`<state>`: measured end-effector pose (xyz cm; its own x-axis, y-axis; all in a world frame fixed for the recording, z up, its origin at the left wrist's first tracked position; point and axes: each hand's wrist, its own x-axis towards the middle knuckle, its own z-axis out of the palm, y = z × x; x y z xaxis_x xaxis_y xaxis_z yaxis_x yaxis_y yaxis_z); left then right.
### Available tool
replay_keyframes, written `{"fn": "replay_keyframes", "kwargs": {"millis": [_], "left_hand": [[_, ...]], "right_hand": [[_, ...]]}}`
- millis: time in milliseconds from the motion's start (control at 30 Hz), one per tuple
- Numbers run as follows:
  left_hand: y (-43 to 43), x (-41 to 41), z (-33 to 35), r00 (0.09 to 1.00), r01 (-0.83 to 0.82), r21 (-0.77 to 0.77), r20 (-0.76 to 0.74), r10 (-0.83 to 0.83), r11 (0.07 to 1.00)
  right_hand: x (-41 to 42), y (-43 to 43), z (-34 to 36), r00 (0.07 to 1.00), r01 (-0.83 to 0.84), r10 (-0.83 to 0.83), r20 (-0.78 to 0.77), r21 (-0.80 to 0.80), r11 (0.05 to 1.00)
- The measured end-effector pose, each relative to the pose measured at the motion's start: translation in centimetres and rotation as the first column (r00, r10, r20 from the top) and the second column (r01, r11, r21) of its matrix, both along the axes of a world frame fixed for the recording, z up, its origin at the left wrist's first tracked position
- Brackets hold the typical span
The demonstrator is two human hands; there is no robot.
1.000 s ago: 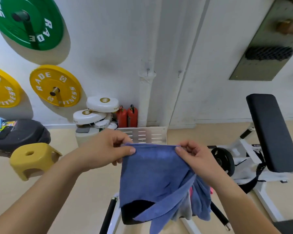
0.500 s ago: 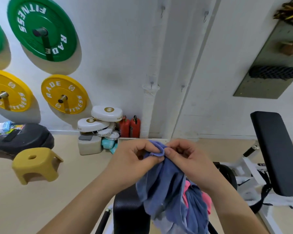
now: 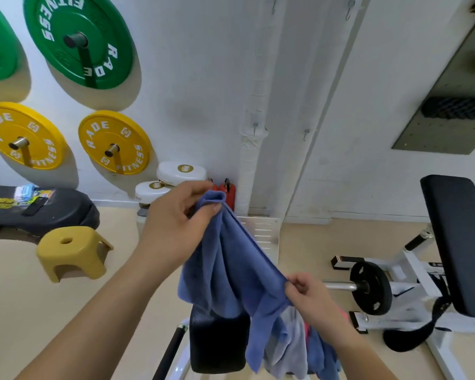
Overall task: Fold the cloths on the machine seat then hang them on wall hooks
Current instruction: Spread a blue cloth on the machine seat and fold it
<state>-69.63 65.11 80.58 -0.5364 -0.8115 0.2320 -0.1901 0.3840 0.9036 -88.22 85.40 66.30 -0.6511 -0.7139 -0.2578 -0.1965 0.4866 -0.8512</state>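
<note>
On the wall at far left hang a green plate (image 3: 78,41) and yellow plates (image 3: 114,142), with a yellow stool (image 3: 72,250) on the floor below them. Next comes the left hand (image 3: 176,223), raised in front of the chest. Its grip is closed, thumb against curled fingers, on the bunched top end of the blue cloth (image 3: 231,270). From there the cloth hangs down in loose folds, clear of the black seat (image 3: 217,344) beneath it. One edge is drawn taut, and this line is the cloth's long axis: it slopes from the left hand, high and farther out, down to the right hand (image 3: 310,294), low and closer to the body. The right grip is a tight fingertip pinch on that lower edge. Under the right wrist, a heap of other cloths (image 3: 291,349), grey, blue and a little pink, lies on the seat, not yet folded. The fold looks half made; bringing the low end up to the high one would likely finish it. The hooks (image 3: 306,133) sit on the wall above and to the right of the left hand, which is the nearer of the two. A weight bench (image 3: 458,242) stands at far right.
</note>
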Motion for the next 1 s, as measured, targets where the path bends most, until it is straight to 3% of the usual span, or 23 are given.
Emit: {"fn": "replay_keyframes", "kwargs": {"millis": [133, 233, 333, 500, 633, 767, 1000], "left_hand": [[-0.1, 1.9, -0.8, 0.992, 0.106, -0.069, 0.073, -0.101, 0.992], [1.4, 1.5, -2.4, 0.928, 0.347, -0.146, 0.193, -0.318, 0.926], [3.2, 0.1, -3.6, 0.892, 0.443, -0.200, 0.195, -0.407, 0.874], [4.4, -0.7, -4.0, 0.902, 0.428, -0.095, 0.100, -0.419, 0.899], [4.9, -0.8, -4.4, 0.930, 0.356, -0.074, 0.120, -0.346, 0.931], [4.5, 0.0, -4.3, 0.954, 0.274, 0.008, 0.125, -0.273, 0.962], [1.5, 2.7, -4.9, 0.995, 0.008, 0.053, 0.099, -0.013, 0.999]], "right_hand": [[0.4, -0.7, 2.4, 0.993, 0.120, -0.118, 0.023, -0.156, 0.980], [1.7, -2.2, 6.7, 0.998, -0.009, -0.009, -0.066, -0.270, 0.963], [3.6, -3.2, 10.2, 0.973, -0.198, 0.149, -0.175, -0.311, 0.930], [3.3, -2.4, 11.0, 0.972, -0.231, 0.197, -0.129, -0.352, 0.907], [2.9, -1.2, 9.1, 0.968, -0.226, 0.196, -0.155, -0.214, 0.950], [2.4, 1.1, 6.0, 0.965, -0.159, 0.151, -0.216, -0.020, 0.987], [1.2, 3.5, 4.7, 0.992, 0.032, -0.031, -0.121, 0.010, 0.999]]}}
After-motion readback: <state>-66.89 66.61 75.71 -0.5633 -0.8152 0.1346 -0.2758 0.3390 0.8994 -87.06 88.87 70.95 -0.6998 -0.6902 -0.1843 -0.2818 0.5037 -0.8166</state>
